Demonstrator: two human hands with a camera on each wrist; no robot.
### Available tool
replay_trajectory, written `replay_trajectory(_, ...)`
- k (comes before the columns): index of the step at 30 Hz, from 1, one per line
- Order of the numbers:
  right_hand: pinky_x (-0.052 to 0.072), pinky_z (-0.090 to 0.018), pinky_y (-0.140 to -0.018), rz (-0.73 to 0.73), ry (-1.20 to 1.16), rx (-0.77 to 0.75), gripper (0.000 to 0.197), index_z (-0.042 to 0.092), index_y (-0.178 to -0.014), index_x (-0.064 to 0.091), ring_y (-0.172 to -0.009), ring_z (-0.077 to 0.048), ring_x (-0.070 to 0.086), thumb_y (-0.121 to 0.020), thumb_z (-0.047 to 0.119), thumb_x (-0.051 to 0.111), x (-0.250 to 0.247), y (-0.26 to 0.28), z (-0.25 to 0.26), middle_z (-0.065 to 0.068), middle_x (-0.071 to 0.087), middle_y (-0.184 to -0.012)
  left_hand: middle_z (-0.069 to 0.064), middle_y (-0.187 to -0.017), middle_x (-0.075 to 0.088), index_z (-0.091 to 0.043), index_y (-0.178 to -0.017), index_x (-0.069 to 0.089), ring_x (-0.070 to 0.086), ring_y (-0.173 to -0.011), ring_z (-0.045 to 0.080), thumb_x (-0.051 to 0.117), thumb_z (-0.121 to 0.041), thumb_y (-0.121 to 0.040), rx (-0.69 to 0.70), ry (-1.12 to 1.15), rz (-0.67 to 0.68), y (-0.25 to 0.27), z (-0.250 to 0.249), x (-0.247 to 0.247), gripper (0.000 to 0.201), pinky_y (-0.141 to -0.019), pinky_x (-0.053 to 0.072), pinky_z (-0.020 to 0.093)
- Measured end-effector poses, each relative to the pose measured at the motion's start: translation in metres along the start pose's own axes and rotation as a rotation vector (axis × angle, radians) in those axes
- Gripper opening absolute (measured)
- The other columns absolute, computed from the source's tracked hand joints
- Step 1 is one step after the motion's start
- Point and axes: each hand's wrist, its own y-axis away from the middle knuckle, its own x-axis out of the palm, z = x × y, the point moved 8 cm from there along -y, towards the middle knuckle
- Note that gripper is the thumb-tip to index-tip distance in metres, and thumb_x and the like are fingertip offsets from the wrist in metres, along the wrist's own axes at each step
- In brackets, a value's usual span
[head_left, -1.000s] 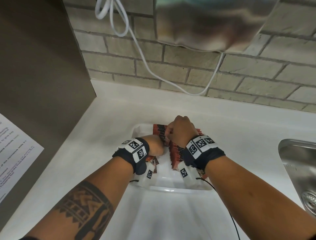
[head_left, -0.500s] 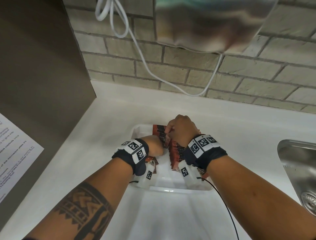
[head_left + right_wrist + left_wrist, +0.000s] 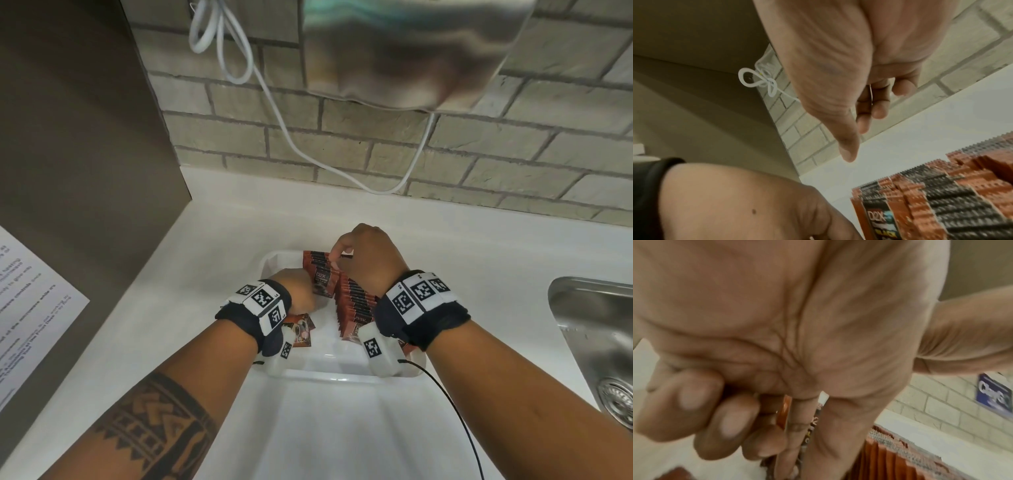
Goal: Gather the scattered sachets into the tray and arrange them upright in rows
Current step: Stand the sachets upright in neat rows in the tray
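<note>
A white tray [image 3: 342,375] on the counter holds rows of red-and-black sachets [image 3: 356,301] standing upright. My left hand [image 3: 298,291] is inside the tray's left part beside the rows. In the left wrist view its curled fingers [image 3: 731,423] grip an orange sachet [image 3: 784,412] edge-on. My right hand [image 3: 368,257] hovers over the far end of a row, fingertips on the sachet tops. The right wrist view shows my right hand [image 3: 856,141] holding nothing, thumb straight, above the sachets [image 3: 941,203]. One loose sachet [image 3: 301,330] lies flat under my left wrist.
A steel sink [image 3: 596,342] is set into the counter at the right. A white cord [image 3: 274,102] hangs down the brick wall from a metal unit [image 3: 404,51] above. A brown panel [image 3: 78,154] with a paper notice [image 3: 30,308] bounds the left.
My right hand has shifted a little toward the far end of the row, baring a sachet front marked D2X. My left hand has stayed put.
</note>
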Motion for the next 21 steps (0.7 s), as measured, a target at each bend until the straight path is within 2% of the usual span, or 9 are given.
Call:
replay_trajectory(3,0.045,-0.017,-0.065,0.005,-0.107,0.008,0.021,0.03,-0.082,0.075,-0.079,-0.005,0.061,-0.088,0.016,0.061,-0.011,0.026,0.009,0.016,0.062,-0.085,0.014,-0.132,0.054,-0.012,-0.114,0.057,0.049,-0.125,0.029,0.059,-0.04,-0.082,-0.054,-0.061,0.018,0.001,0.011,0.006,0.043,-0.097,0.049,0.037)
replay_trajectory(5,0.047,-0.014,-0.062,0.086,-0.106,0.005,0.023,0.028,-0.086,0.076,-0.076,-0.005,0.065,-0.091,0.015,0.057,-0.007,0.048,0.016,0.014,0.069,-0.084,0.013,-0.132,0.052,-0.012,-0.12,0.055,0.043,-0.131,0.027,0.071,-0.031,-0.082,-0.093,-0.102,0.034,0.002,0.018,0.011,0.045,-0.098,0.05,0.039)
replay_trajectory(7,0.055,-0.021,-0.069,0.212,-0.097,0.004,0.019,0.026,-0.09,0.076,-0.076,-0.008,0.068,-0.093,0.017,0.059,0.008,0.071,0.02,0.011,0.072,-0.087,0.013,-0.133,0.053,-0.011,-0.131,0.052,0.046,-0.129,0.027,0.076,-0.025,-0.083,-0.125,-0.114,0.032,0.002,0.022,0.016,0.055,-0.099,0.051,0.041)
replay_trajectory(9,0.056,-0.027,-0.08,0.33,-0.045,0.022,0.009,0.028,-0.097,0.074,-0.081,-0.007,0.068,-0.092,0.032,0.067,0.027,0.092,0.02,0.011,0.072,-0.093,0.014,-0.13,0.056,-0.011,-0.133,0.051,0.054,-0.121,0.028,0.078,-0.022,-0.082,-0.142,-0.124,0.031,0.003,0.022,0.018,0.059,-0.096,0.054,0.041)
replay_trajectory(11,0.055,-0.03,-0.086,0.406,-0.008,0.051,0.023,0.03,-0.108,0.07,-0.087,-0.007,0.067,-0.09,0.044,0.069,0.044,0.109,0.016,0.011,0.071,-0.101,0.014,-0.129,0.056,-0.01,-0.135,0.048,0.055,-0.12,0.029,0.08,-0.023,-0.081,-0.147,-0.141,0.034,0.005,0.02,0.019,0.063,-0.095,0.054,0.04)
replay_trajectory(16,0.048,-0.034,-0.098,0.425,0.041,0.045,0.04,0.029,-0.129,0.061,-0.117,-0.017,0.058,-0.094,0.047,0.062,0.066,0.129,0.016,0.005,0.062,-0.129,0.014,-0.129,0.057,-0.011,-0.139,0.046,0.059,-0.117,0.03,0.079,-0.024,-0.082,-0.166,-0.165,0.017,0.007,0.016,0.017,0.066,-0.093,0.054,0.039)
replay_trajectory(19,0.046,-0.036,-0.103,0.455,0.052,0.046,0.059,0.022,-0.145,0.047,-0.127,-0.022,0.053,-0.095,0.05,0.059,0.078,0.128,0.018,-0.002,0.055,-0.141,0.012,-0.128,0.06,-0.011,-0.137,0.049,0.062,-0.114,0.029,0.082,-0.026,-0.08,-0.169,-0.187,0.042,0.006,0.014,0.017,0.068,-0.093,0.056,0.04)
replay_trajectory(21,0.045,-0.039,-0.104,0.503,0.066,0.049,0.068,0.016,-0.147,0.041,-0.128,-0.025,0.051,-0.093,0.054,0.059,0.091,0.125,0.019,-0.006,0.052,-0.143,0.009,-0.126,0.063,-0.009,-0.135,0.054,0.064,-0.113,0.027,0.083,-0.03,-0.08,-0.174,-0.207,0.079,0.007,0.011,0.016,0.065,-0.093,0.056,0.038)
